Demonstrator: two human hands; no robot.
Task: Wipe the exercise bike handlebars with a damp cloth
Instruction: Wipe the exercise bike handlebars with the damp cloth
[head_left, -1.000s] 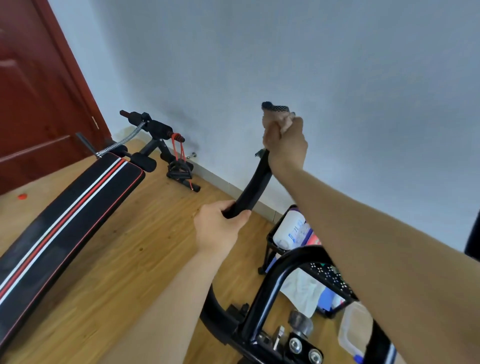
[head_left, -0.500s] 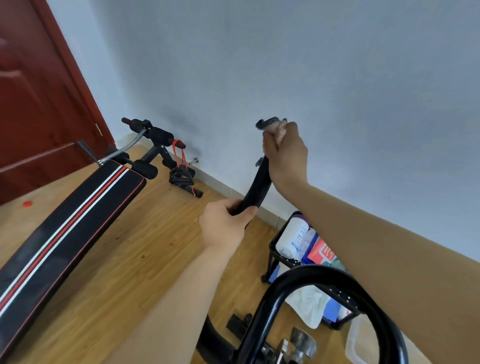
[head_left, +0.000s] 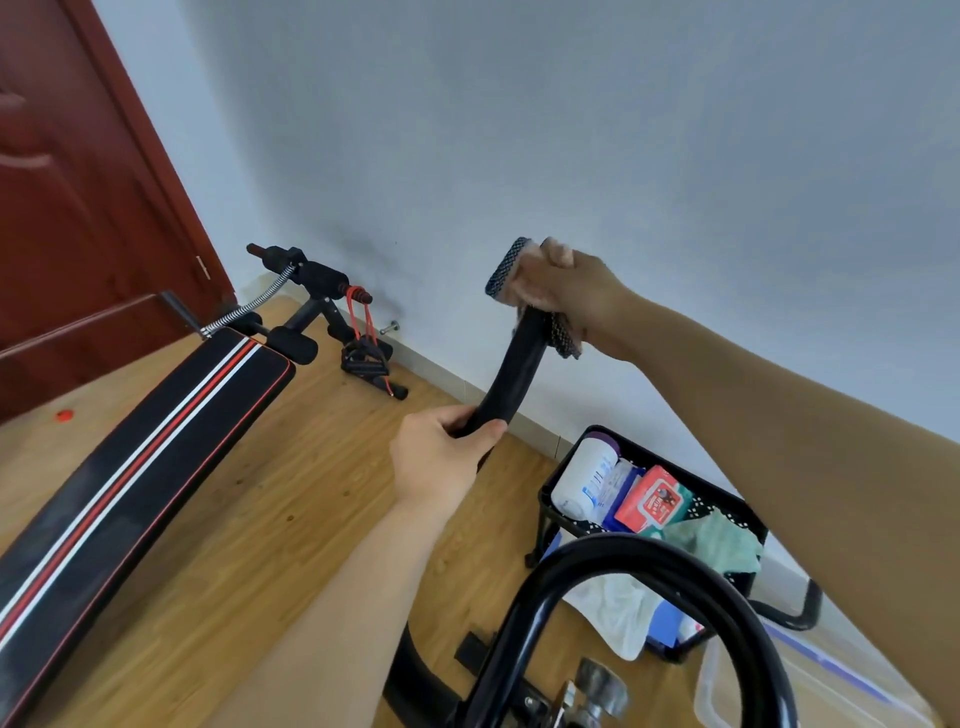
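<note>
Black padding is covering the handlebar (head_left: 514, 374), a curved tube that is rising from the bottom of the view toward the pale grey wall (head_left: 623, 130), its surface looking smooth and slightly glossy. The left hand (head_left: 441, 457) is gripping the handlebar at its lower bend, fingers and thumb curled fully round it. The right hand (head_left: 576, 296) is clamping the cloth (head_left: 506, 267) over the handlebar's top end, fingers folded tight around both. The cloth is showing a dark speckled weave with a paler side, one edge sticking up above the fist and another corner hanging out below it. A second glossy black bar (head_left: 649, 551) is arching across the lower right, with a metal knob (head_left: 597, 686) sitting beneath it. The floor (head_left: 260, 519) is lying in light wood-grain planks, and a red-brown door (head_left: 78, 208) is filling the upper left. A black sit-up bench (head_left: 130, 467) with red and white stripes is stretching along the left, with a spring (head_left: 249, 306) and a red band (head_left: 363, 317) at its far end. By the wall on the right, a black perforated basket (head_left: 748, 514) is holding a white bottle (head_left: 584, 475), a red wipes pack (head_left: 652, 499) and a crumpled green rag (head_left: 722, 540).
</note>
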